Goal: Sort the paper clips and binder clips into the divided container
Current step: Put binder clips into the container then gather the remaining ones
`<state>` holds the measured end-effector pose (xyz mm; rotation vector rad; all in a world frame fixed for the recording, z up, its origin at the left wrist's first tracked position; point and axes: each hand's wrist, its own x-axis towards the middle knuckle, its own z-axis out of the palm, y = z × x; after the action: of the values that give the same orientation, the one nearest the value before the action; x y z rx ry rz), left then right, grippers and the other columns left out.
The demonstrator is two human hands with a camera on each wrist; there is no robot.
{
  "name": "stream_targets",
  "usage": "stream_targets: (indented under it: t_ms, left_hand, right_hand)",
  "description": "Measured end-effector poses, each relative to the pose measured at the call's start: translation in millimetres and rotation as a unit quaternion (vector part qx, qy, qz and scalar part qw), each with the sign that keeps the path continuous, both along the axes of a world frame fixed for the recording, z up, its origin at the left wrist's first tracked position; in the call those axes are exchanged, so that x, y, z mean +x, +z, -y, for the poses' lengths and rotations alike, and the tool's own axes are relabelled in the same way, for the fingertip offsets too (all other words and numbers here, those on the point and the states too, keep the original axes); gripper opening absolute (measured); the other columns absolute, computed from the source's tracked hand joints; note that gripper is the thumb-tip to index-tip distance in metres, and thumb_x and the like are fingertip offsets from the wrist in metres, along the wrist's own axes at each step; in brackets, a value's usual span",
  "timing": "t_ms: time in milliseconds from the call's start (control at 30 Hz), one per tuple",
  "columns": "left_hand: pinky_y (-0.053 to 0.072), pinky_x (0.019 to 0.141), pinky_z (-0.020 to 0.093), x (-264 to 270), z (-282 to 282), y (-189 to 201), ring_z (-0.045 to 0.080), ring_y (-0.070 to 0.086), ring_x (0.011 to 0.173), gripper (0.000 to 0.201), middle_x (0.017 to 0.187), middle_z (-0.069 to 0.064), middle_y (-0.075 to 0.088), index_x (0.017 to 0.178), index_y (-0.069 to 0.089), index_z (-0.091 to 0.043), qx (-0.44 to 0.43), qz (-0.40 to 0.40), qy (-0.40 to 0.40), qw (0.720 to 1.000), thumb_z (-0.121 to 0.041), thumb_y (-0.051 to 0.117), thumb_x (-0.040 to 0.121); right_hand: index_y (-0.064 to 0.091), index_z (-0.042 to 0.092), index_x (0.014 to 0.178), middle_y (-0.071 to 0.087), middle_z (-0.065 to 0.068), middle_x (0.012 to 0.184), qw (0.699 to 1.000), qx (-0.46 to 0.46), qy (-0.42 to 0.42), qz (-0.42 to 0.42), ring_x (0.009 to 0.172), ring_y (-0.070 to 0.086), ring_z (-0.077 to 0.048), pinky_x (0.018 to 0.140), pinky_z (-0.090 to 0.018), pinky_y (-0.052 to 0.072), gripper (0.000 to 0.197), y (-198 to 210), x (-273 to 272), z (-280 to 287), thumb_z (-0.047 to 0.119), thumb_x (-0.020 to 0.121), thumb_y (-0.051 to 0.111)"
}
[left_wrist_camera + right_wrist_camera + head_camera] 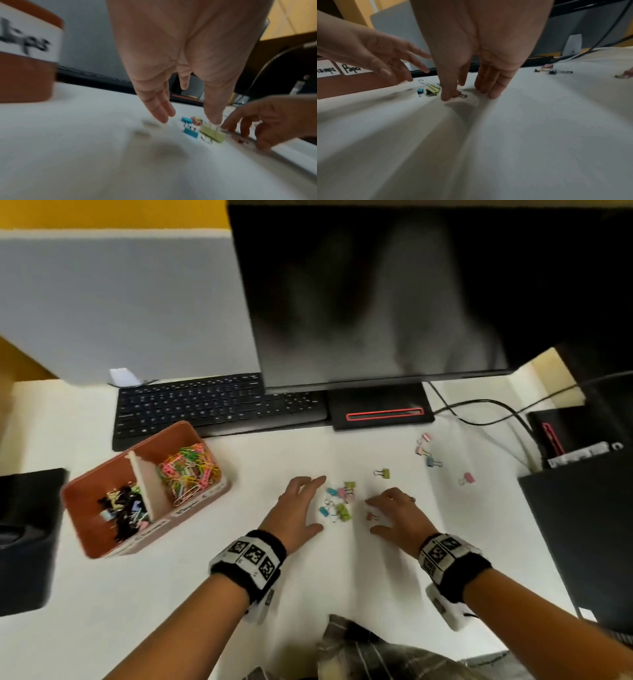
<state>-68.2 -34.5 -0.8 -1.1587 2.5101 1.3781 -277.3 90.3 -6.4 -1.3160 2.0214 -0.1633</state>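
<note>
Several coloured binder clips [339, 501] lie in a small heap on the white desk between my two hands. My left hand [310, 505] hovers just left of the heap with straight fingers, its thumb tip over a green clip [212, 133]. My right hand [380, 513] rests its straight fingertips on the desk right of the heap, and its thumb touches a small pink clip [461, 95]. The brown divided container [102, 542] stands at the left. Its left part holds binder clips [123, 508], its right part paper clips [188, 470].
More loose binder clips lie further right: a green one [383, 473], a pink one [466, 478] and a few near the cables [426, 450]. A keyboard [205, 405] and monitor stand [380, 412] lie behind. A dark box [582, 525] borders the right side.
</note>
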Motion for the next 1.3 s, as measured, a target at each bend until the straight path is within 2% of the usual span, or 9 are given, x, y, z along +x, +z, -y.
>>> stream_targets:
  t_ms: [100,167,300,400,600,800,967,1133,1300]
  left_hand:
    - [0.034,0.109,0.032,-29.3,-1.3,-19.8,0.026,0.034,0.129,0.085,0.147,0.002,0.020,0.145,0.018,-0.033,-0.021,0.061,-0.051,0.997,-0.013,0.067,0.079]
    - [0.032,0.108,0.028,-37.0,1.4,-27.8,0.026,0.033,0.129,0.074,0.145,0.003,0.024,0.141,0.031,-0.028,-0.040,0.071,-0.061,0.995,-0.010,0.067,0.079]
    - [0.029,0.091,0.010,-40.4,6.4,-32.5,0.016,0.045,0.111,0.048,0.126,0.002,0.042,0.123,0.055,-0.015,-0.042,0.029,-0.034,0.998,-0.005,0.069,0.078]
    - [0.036,0.082,0.014,-38.2,7.8,-31.1,0.012,0.048,0.094,0.039,0.108,0.002,0.050,0.111,0.062,-0.013,-0.063,0.018,-0.018,0.998,-0.008,0.073,0.074]
    - [0.044,0.080,0.022,-31.2,5.6,-29.7,0.016,0.051,0.084,0.028,0.096,0.000,0.046,0.100,0.063,-0.010,-0.051,0.040,0.058,0.996,-0.010,0.074,0.074]
    - [0.038,0.073,0.018,-27.7,3.3,-30.5,0.016,0.050,0.074,0.018,0.093,0.002,0.046,0.086,0.063,-0.006,-0.020,0.037,0.095,0.995,-0.008,0.075,0.072]
    - [0.034,0.073,0.017,-23.2,4.3,-28.9,0.017,0.046,0.078,0.022,0.093,0.002,0.044,0.093,0.060,-0.005,-0.039,0.061,0.076,0.994,-0.009,0.073,0.075]
    - [0.032,0.066,0.017,-22.2,5.6,-25.6,0.017,0.047,0.080,0.020,0.088,0.001,0.046,0.089,0.065,-0.006,-0.036,0.073,0.085,0.993,-0.013,0.074,0.074]
    - [0.034,0.071,0.001,-35.2,-4.8,-11.4,0.009,0.047,0.085,0.055,0.103,-0.002,0.046,0.120,0.057,-0.021,0.010,-0.015,0.043,0.999,-0.012,0.078,0.070]
  right_hand:
    - [0.065,0.018,0.111,0.053,-0.007,0.113,0.999,-0.024,0.000,0.021,0.101,0.054,-0.025,0.095,-0.031,0.043,0.032,-10.7,-6.1,2.6,0.022,0.080,0.069]
    - [0.069,0.013,0.100,0.059,-0.009,0.103,0.999,-0.037,0.005,0.037,0.096,0.056,-0.026,0.088,-0.030,0.044,0.020,-14.3,-7.8,8.0,0.020,0.080,0.068]
    - [0.066,0.012,0.090,0.061,-0.009,0.097,0.998,-0.021,0.020,0.056,0.091,0.056,-0.023,0.080,-0.026,0.039,0.013,-14.9,-13.5,16.6,0.017,0.079,0.068]
    - [0.060,0.011,0.091,0.058,-0.003,0.088,0.996,-0.007,0.021,0.088,0.079,0.055,-0.021,0.079,-0.031,0.045,0.013,-10.1,-15.4,24.5,0.010,0.079,0.065]
    - [0.049,0.022,0.129,0.031,0.002,0.123,0.992,-0.040,0.064,0.102,0.075,0.053,-0.014,0.083,-0.023,0.048,0.058,-7.9,-10.7,52.2,-0.003,0.079,0.064]
    - [0.065,0.014,0.112,0.045,-0.008,0.114,0.992,-0.031,0.091,0.086,0.077,0.053,-0.018,0.086,-0.028,0.047,0.027,-7.7,-3.5,65.5,0.010,0.086,0.061]
    - [0.063,0.018,0.094,0.048,-0.002,0.094,0.994,-0.035,0.074,0.074,0.074,0.050,-0.018,0.080,-0.032,0.048,0.013,-11.8,-3.0,57.1,0.015,0.081,0.063]
    - [0.060,0.015,0.085,0.048,0.001,0.091,0.995,-0.044,0.043,0.076,0.083,0.055,-0.022,0.079,-0.030,0.046,0.013,-13.8,-2.2,47.0,0.012,0.075,0.067]
    - [0.063,0.011,0.088,0.045,0.001,0.093,0.995,-0.041,0.029,0.085,0.083,0.054,-0.021,0.081,-0.028,0.044,0.014,-16.7,-9.7,36.9,0.011,0.075,0.070]
